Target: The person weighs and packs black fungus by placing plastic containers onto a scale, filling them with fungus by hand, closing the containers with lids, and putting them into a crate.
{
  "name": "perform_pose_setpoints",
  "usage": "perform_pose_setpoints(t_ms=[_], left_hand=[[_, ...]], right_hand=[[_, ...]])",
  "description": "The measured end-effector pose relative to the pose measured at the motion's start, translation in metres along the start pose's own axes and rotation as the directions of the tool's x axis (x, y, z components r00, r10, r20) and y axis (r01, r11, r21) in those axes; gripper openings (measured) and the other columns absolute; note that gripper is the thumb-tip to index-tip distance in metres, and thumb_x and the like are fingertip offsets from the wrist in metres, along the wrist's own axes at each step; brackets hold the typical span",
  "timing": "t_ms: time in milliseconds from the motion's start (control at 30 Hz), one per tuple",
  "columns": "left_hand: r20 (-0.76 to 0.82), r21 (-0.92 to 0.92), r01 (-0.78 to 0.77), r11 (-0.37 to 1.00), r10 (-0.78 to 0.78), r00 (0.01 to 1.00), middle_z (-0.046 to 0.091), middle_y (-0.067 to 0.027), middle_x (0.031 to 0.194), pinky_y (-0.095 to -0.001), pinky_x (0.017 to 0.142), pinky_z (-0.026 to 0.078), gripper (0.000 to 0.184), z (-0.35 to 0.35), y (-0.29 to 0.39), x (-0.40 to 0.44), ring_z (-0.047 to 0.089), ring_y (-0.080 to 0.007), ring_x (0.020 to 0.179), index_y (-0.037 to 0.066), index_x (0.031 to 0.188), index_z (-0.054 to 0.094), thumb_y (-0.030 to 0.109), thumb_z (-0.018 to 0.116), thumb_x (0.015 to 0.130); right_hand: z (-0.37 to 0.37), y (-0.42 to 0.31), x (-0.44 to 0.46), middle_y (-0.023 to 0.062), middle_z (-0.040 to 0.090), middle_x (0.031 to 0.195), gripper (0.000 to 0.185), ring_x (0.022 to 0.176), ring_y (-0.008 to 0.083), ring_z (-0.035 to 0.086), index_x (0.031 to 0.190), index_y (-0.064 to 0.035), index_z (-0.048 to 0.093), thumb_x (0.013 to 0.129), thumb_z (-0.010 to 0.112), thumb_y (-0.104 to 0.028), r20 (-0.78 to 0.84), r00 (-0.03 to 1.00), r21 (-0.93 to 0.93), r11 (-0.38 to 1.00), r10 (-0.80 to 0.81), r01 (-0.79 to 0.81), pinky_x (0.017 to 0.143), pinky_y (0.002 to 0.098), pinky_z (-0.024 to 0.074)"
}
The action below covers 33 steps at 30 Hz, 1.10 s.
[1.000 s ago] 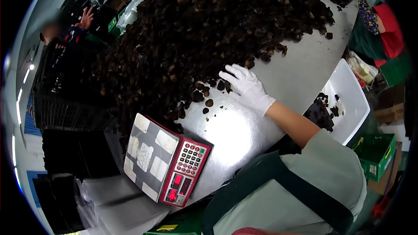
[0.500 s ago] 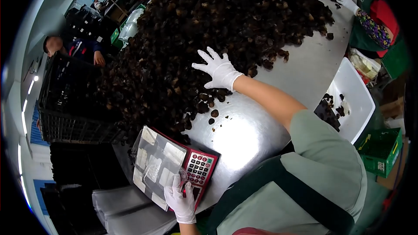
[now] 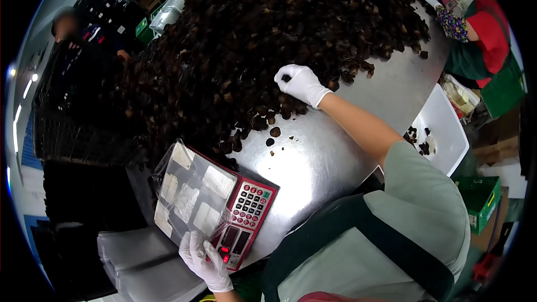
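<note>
In the head view, the left hand (image 3: 205,263) reaches over the scale (image 3: 250,208), its grip clamped on a clear bag (image 3: 193,193) covering the plate. Beyond the scale, rightward, the right hand (image 3: 302,85) closes its grip around a dark piece (image 3: 286,78) beside the pile (image 3: 251,33).

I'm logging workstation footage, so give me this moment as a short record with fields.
Surface: metal table
Pile: loose, dark brown pieces heaped on the table
Scale: red and grey, keypad, red display lit
Left hand: white glove, gripping a clear plastic bag lying over the scale
Right hand: white glove, curled at the pile's near edge; grip on any piece unclear
Right side: white tub with dark scraps
</note>
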<state>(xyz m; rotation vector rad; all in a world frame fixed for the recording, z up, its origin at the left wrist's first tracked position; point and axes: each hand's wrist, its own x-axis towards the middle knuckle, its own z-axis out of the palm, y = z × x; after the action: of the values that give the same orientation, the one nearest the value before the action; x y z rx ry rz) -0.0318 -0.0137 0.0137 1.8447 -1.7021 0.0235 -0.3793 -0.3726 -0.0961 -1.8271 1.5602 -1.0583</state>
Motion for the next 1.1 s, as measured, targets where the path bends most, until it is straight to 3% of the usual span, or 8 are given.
perform_pose_setpoints(t_ms=[100,433,633,700,767,833,933,1100], left_hand=[[-0.003,-0.049,0.036,0.998,-0.036,0.999,0.053,-0.0243,0.134,-0.0399,0.106,0.045,0.037,-0.004,-0.002,0.006,0.053,-0.0354,0.127,-0.002,0.136,0.060,0.003,0.058,0.099],[0.090,0.013,0.119,0.993,-0.119,0.989,0.058,-0.0196,0.136,-0.0444,0.114,0.038,0.041,-0.004,-0.001,0.012,0.050,-0.0378,0.132,0.003,0.129,0.066,0.004,0.067,0.089],[0.127,-0.020,0.056,0.998,-0.053,0.990,0.059,-0.0219,0.134,-0.0451,0.106,0.046,0.040,-0.001,0.006,0.012,0.058,-0.0398,0.124,0.001,0.127,0.064,0.009,0.070,0.088],[0.121,-0.060,0.084,0.995,-0.076,0.990,0.059,-0.0237,0.133,-0.0439,0.104,0.048,0.038,-0.002,0.007,0.011,0.058,-0.0393,0.124,0.000,0.125,0.065,0.008,0.071,0.088],[0.124,-0.019,0.077,0.997,-0.074,0.990,0.059,-0.0201,0.131,-0.0430,0.107,0.041,0.033,-0.003,0.010,0.012,0.055,-0.0365,0.121,0.000,0.123,0.064,0.003,0.066,0.089],[0.077,-0.041,0.054,0.998,-0.051,0.996,0.058,-0.0224,0.126,-0.0454,0.106,0.040,0.026,0.001,0.012,0.012,0.055,-0.0379,0.118,-0.001,0.115,0.063,0.005,0.067,0.090],[0.143,-0.066,0.091,0.994,-0.081,0.986,0.058,-0.0229,0.123,-0.0454,0.105,0.041,0.024,-0.002,0.008,0.010,0.054,-0.0375,0.119,-0.002,0.114,0.063,0.003,0.065,0.090],[0.137,-0.092,0.142,0.986,-0.129,0.982,0.058,-0.0234,0.129,-0.0459,0.109,0.039,0.021,0.002,0.002,0.003,0.053,-0.0373,0.124,-0.002,0.109,0.063,0.004,0.067,0.090]], right_hand=[[-0.016,-0.031,0.004,0.0011,0.074,0.092,0.007,0.085,0.0125,0.066,0.093,-0.0081,0.076,0.089,0.075,-0.013,0.206,0.938,0.543,0.765,0.278,-0.346,0.078,0.0310,0.0554],[0.001,-0.144,-0.021,-0.0021,0.071,0.102,0.018,0.079,0.0085,0.065,0.109,-0.0143,0.073,0.093,0.071,-0.022,0.733,0.672,0.589,0.393,0.106,-0.706,0.060,0.0240,0.0530],[0.060,-0.242,-0.057,0.0013,0.071,0.094,0.012,0.073,0.0067,0.066,0.099,-0.0082,0.074,0.097,0.067,-0.017,0.711,0.620,0.649,0.651,-0.332,-0.395,0.062,0.0215,0.0528],[0.059,-0.275,-0.076,0.0017,0.073,0.094,0.017,0.081,0.0131,0.070,0.097,-0.0096,0.076,0.094,0.072,-0.025,0.788,0.482,0.565,0.761,-0.383,-0.318,0.069,0.0291,0.0571],[0.101,-0.264,-0.093,0.0083,0.071,0.111,0.036,0.102,0.0243,0.068,0.108,-0.0125,0.075,0.092,0.070,-0.044,0.459,0.384,0.670,0.596,-0.801,0.443,0.078,0.0409,0.0595],[0.102,-0.267,-0.116,0.0137,0.062,0.133,0.061,0.122,0.0325,0.058,0.123,-0.0134,0.070,0.089,0.062,-0.063,0.646,0.192,0.387,0.535,-0.738,0.751,0.083,0.0499,0.0588],[0.100,-0.260,-0.139,0.0151,0.053,0.142,0.073,0.125,0.0337,0.055,0.136,-0.0114,0.063,0.090,0.055,-0.068,0.638,0.226,0.331,0.527,-0.736,0.783,0.081,0.0478,0.0598],[0.039,-0.230,-0.125,0.0080,0.061,0.125,0.048,0.110,0.0266,0.062,0.127,-0.0132,0.065,0.095,0.058,-0.049,0.491,0.562,0.211,0.717,-0.665,0.664,0.074,0.0445,0.0595]])
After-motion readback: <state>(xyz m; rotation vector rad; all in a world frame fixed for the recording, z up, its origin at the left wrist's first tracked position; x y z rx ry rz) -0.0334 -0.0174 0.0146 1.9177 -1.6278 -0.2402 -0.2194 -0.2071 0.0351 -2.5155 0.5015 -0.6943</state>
